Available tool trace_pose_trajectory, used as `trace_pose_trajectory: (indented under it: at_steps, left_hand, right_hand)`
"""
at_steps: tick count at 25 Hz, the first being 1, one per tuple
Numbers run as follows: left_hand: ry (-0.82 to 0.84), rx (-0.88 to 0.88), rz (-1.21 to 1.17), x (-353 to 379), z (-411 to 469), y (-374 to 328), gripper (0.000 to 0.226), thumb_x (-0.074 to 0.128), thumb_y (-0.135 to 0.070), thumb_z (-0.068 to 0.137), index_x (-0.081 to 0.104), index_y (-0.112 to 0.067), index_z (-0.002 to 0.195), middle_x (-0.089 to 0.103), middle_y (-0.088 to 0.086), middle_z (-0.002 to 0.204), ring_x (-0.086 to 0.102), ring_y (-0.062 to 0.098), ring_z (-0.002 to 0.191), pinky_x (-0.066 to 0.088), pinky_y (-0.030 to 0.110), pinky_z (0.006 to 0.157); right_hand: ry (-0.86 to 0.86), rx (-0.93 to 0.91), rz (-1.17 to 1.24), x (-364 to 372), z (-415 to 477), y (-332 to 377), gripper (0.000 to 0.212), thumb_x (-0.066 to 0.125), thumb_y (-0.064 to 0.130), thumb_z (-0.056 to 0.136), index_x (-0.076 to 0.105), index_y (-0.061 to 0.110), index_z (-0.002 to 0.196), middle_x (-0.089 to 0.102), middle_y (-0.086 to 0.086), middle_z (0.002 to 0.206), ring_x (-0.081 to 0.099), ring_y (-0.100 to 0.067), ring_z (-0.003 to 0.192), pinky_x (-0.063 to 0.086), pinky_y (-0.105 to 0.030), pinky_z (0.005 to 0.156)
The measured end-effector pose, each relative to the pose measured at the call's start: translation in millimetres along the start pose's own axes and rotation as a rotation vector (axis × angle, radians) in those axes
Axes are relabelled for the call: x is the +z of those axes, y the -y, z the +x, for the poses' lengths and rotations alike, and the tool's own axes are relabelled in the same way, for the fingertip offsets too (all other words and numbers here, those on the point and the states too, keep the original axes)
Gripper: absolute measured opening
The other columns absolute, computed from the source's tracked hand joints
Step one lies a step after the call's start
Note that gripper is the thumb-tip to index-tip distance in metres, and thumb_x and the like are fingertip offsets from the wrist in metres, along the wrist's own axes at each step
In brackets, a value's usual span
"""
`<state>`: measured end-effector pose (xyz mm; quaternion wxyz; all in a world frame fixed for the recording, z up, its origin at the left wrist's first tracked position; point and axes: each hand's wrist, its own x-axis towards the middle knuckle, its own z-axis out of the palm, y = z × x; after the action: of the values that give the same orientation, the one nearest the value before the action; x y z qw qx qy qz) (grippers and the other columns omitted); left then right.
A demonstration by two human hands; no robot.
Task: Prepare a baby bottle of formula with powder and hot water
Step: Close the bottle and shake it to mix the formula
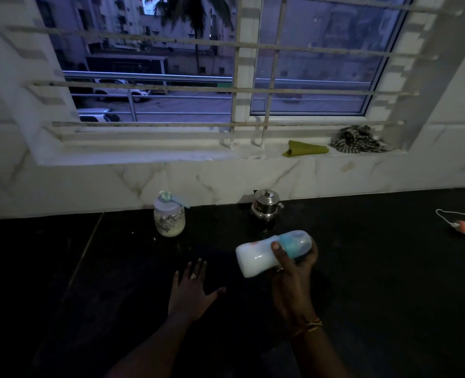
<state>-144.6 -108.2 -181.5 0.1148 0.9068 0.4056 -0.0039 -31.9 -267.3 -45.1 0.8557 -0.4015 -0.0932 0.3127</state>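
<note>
Baby bottle (261, 257), clear plastic with a blue teat ring under a translucent cap, is tipped almost flat above the middle of the black stone worktop (376, 282), its body full of white milk. The right hand (294, 271) grips it round the neck, thumb on top. The left hand (192, 293) rests spread flat on the worktop, holding nothing. By the back edge stand the lidded glass powder jar (169, 219), a pale green scoop (168, 196) on its lid, and the small lidded steel pot (265, 205). Powder and water appear to be in and the bottle closed. Mixing seems the step in hand, with little left.
</note>
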Motion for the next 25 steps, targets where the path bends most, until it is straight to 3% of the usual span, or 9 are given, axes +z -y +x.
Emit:
trace_pose_trajectory:
  at_steps: [2, 4, 7, 12, 14, 17, 19, 21, 25]
  left_hand:
    - [0.023, 0.014, 0.019, -0.3, 1.3, 0.7, 0.126, -0.013, -0.093, 0.046, 0.003, -0.022, 0.149, 0.001, -0.006, 0.159, -0.002, 0.015, 0.146, 0.001, 0.044, 0.117]
    - [0.045, 0.023, 0.039, -1.7, 0.3, -0.6, 0.125, -0.011, -0.089, 0.044, 0.001, -0.022, 0.149, -0.001, -0.006, 0.159, -0.004, 0.015, 0.146, 0.0, 0.043, 0.117]
    - [0.016, -0.002, 0.02, -0.4, -0.3, -2.2, 0.132, -0.022, -0.092, 0.039, 0.002, -0.023, 0.149, 0.0, -0.008, 0.159, -0.002, 0.015, 0.146, 0.001, 0.044, 0.118]
    - [0.136, 0.053, 0.086, -4.6, 0.7, 3.4, 0.087, 0.026, -0.07, 0.085, -0.007, -0.021, 0.149, -0.01, -0.002, 0.159, -0.011, 0.018, 0.145, -0.002, 0.045, 0.118]
    - [0.099, 0.044, 0.072, -3.1, 0.8, 2.7, 0.098, 0.012, -0.083, 0.074, -0.006, -0.022, 0.149, -0.008, -0.003, 0.159, -0.009, 0.017, 0.146, -0.002, 0.045, 0.118]
    - [0.026, 0.036, -0.002, -0.6, 0.3, 1.2, 0.134, -0.024, -0.091, 0.036, -0.001, -0.023, 0.149, -0.002, -0.007, 0.159, -0.005, 0.015, 0.146, -0.002, 0.044, 0.117]
    - [0.055, 0.048, -0.019, -0.8, 1.0, 2.8, 0.135, -0.017, -0.094, 0.036, -0.001, -0.022, 0.149, -0.004, -0.006, 0.159, -0.006, 0.015, 0.146, -0.002, 0.043, 0.117]
    - [0.045, 0.057, -0.026, -1.9, -0.3, 3.4, 0.12, -0.003, -0.087, 0.048, -0.002, -0.023, 0.149, -0.004, -0.005, 0.159, -0.007, 0.016, 0.146, -0.002, 0.043, 0.117]
    - [0.0, 0.036, -0.014, 4.6, -0.3, 1.8, 0.133, -0.021, -0.092, 0.038, 0.003, -0.023, 0.149, 0.0, -0.007, 0.159, -0.003, 0.015, 0.146, -0.001, 0.043, 0.117]
  right_hand:
    - [0.044, 0.026, -0.114, -1.2, -4.6, -9.9, 0.098, 0.089, 0.019, 0.041, 0.04, 0.042, 0.123, 0.049, -0.011, 0.126, 0.056, -0.032, 0.108, 0.051, -0.053, 0.086]
    - [0.057, 0.016, -0.182, -0.5, -6.1, -12.0, 0.093, 0.087, 0.012, 0.044, 0.042, 0.042, 0.119, 0.047, -0.009, 0.127, 0.055, -0.031, 0.109, 0.049, -0.057, 0.089]
    - [0.063, -0.003, -0.048, -5.3, 2.3, -5.6, 0.115, 0.093, 0.03, 0.029, 0.036, 0.043, 0.127, 0.047, -0.007, 0.125, 0.055, -0.031, 0.11, 0.049, -0.056, 0.089]
    - [0.193, 0.023, -0.347, -3.7, -4.5, -21.1, 0.1, 0.092, 0.034, 0.033, 0.043, 0.045, 0.12, 0.045, -0.005, 0.131, 0.051, -0.032, 0.117, 0.049, -0.061, 0.088]
    - [0.164, -0.029, -0.321, -3.9, -1.2, -15.2, 0.092, 0.087, 0.017, 0.045, 0.042, 0.045, 0.12, 0.044, -0.002, 0.129, 0.051, -0.03, 0.116, 0.051, -0.057, 0.085]
    - [0.075, -0.027, -0.146, -2.6, 0.6, -8.5, 0.083, 0.07, 0.003, 0.059, 0.036, 0.04, 0.125, 0.046, -0.002, 0.123, 0.054, -0.028, 0.109, 0.053, -0.047, 0.078]
    - [0.07, 0.023, -0.226, -7.3, -3.2, -15.6, 0.075, 0.071, 0.003, 0.057, 0.043, 0.039, 0.116, 0.049, -0.007, 0.122, 0.056, -0.029, 0.106, 0.053, -0.05, 0.081]
    - [0.066, 0.053, -0.351, -10.3, -6.1, -16.9, 0.072, 0.077, 0.0, 0.054, 0.045, 0.038, 0.108, 0.05, -0.011, 0.121, 0.057, -0.031, 0.105, 0.053, -0.051, 0.083]
    - [0.046, 0.01, -0.414, 5.2, 13.6, 11.8, 0.069, 0.073, -0.005, 0.066, 0.037, 0.033, 0.111, 0.049, -0.004, 0.111, 0.059, -0.024, 0.094, 0.055, -0.038, 0.069]
